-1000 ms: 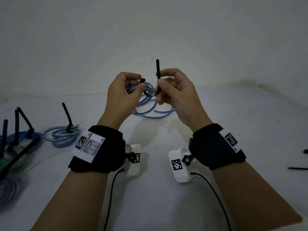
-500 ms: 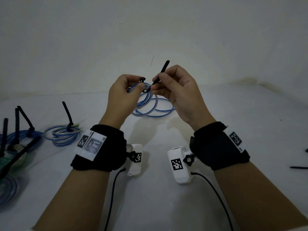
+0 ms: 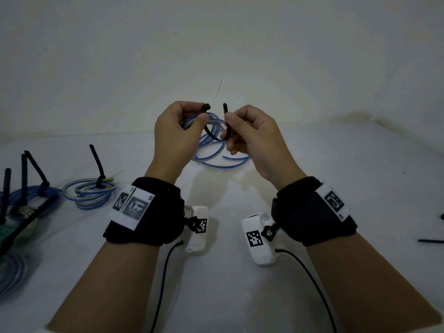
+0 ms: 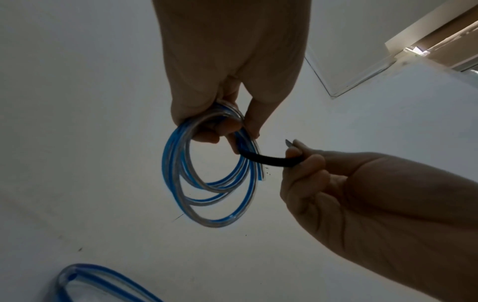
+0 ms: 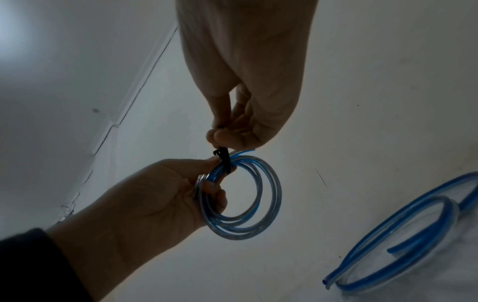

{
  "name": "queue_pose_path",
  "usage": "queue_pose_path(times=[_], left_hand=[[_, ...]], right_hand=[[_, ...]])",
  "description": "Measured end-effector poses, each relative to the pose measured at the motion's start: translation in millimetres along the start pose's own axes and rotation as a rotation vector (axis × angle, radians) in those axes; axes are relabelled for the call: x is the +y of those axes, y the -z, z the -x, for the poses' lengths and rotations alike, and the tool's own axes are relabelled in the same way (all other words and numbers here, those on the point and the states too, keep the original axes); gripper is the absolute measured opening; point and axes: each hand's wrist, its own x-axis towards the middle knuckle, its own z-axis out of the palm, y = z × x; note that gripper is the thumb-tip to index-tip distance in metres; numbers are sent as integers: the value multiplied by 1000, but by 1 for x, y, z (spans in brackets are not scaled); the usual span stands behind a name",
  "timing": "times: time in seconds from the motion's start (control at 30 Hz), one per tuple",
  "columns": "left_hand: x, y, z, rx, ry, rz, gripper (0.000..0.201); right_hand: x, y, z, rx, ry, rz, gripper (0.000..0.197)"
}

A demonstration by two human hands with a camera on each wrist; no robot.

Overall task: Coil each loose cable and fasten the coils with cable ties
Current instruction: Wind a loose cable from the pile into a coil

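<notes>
My left hand [image 3: 195,117] holds a small coil of blue and clear cable [image 3: 213,126] above the table and pinches the head of a black cable tie [image 3: 206,107] against it. The tie runs in a U under the coil. My right hand [image 3: 228,124] pinches the tie's tail [image 3: 225,111], which points upward a short gap from the head. In the left wrist view my fingers [image 4: 220,128] curl round the coil [image 4: 178,173], and the tie [image 4: 269,161] spans to the right hand [image 4: 323,183]. In the right wrist view the tie [image 5: 224,158] crosses the coil [image 5: 269,196].
A second, loose blue cable [image 3: 223,164] lies on the white table beneath the hands, also seen as the loose cable [image 5: 413,235]. Tied coils [image 3: 91,193] with upright tie tails sit at the left. Spare black ties [image 3: 430,241] lie at the right edge. A white wall stands behind.
Half a second ago the tie's tail leaned towards its head at my left thumb. Now my right hand has drawn it back to the right and upright, leaving a gap.
</notes>
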Motion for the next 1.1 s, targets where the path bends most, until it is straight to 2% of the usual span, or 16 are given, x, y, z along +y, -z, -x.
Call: queue_pose_path(times=[0.23, 0.57, 1.1], left_hand=[[0, -6, 3, -36, -69, -64, 14], [-1, -6, 3, -65, -100, -112, 12], [0, -9, 7, -103, -186, -146, 12]], right_hand=[[-1, 4, -1, -35, -43, 110, 13], [-1, 5, -2, -1, -45, 88, 13], [-6, 7, -4, 18, -138, 31, 21]])
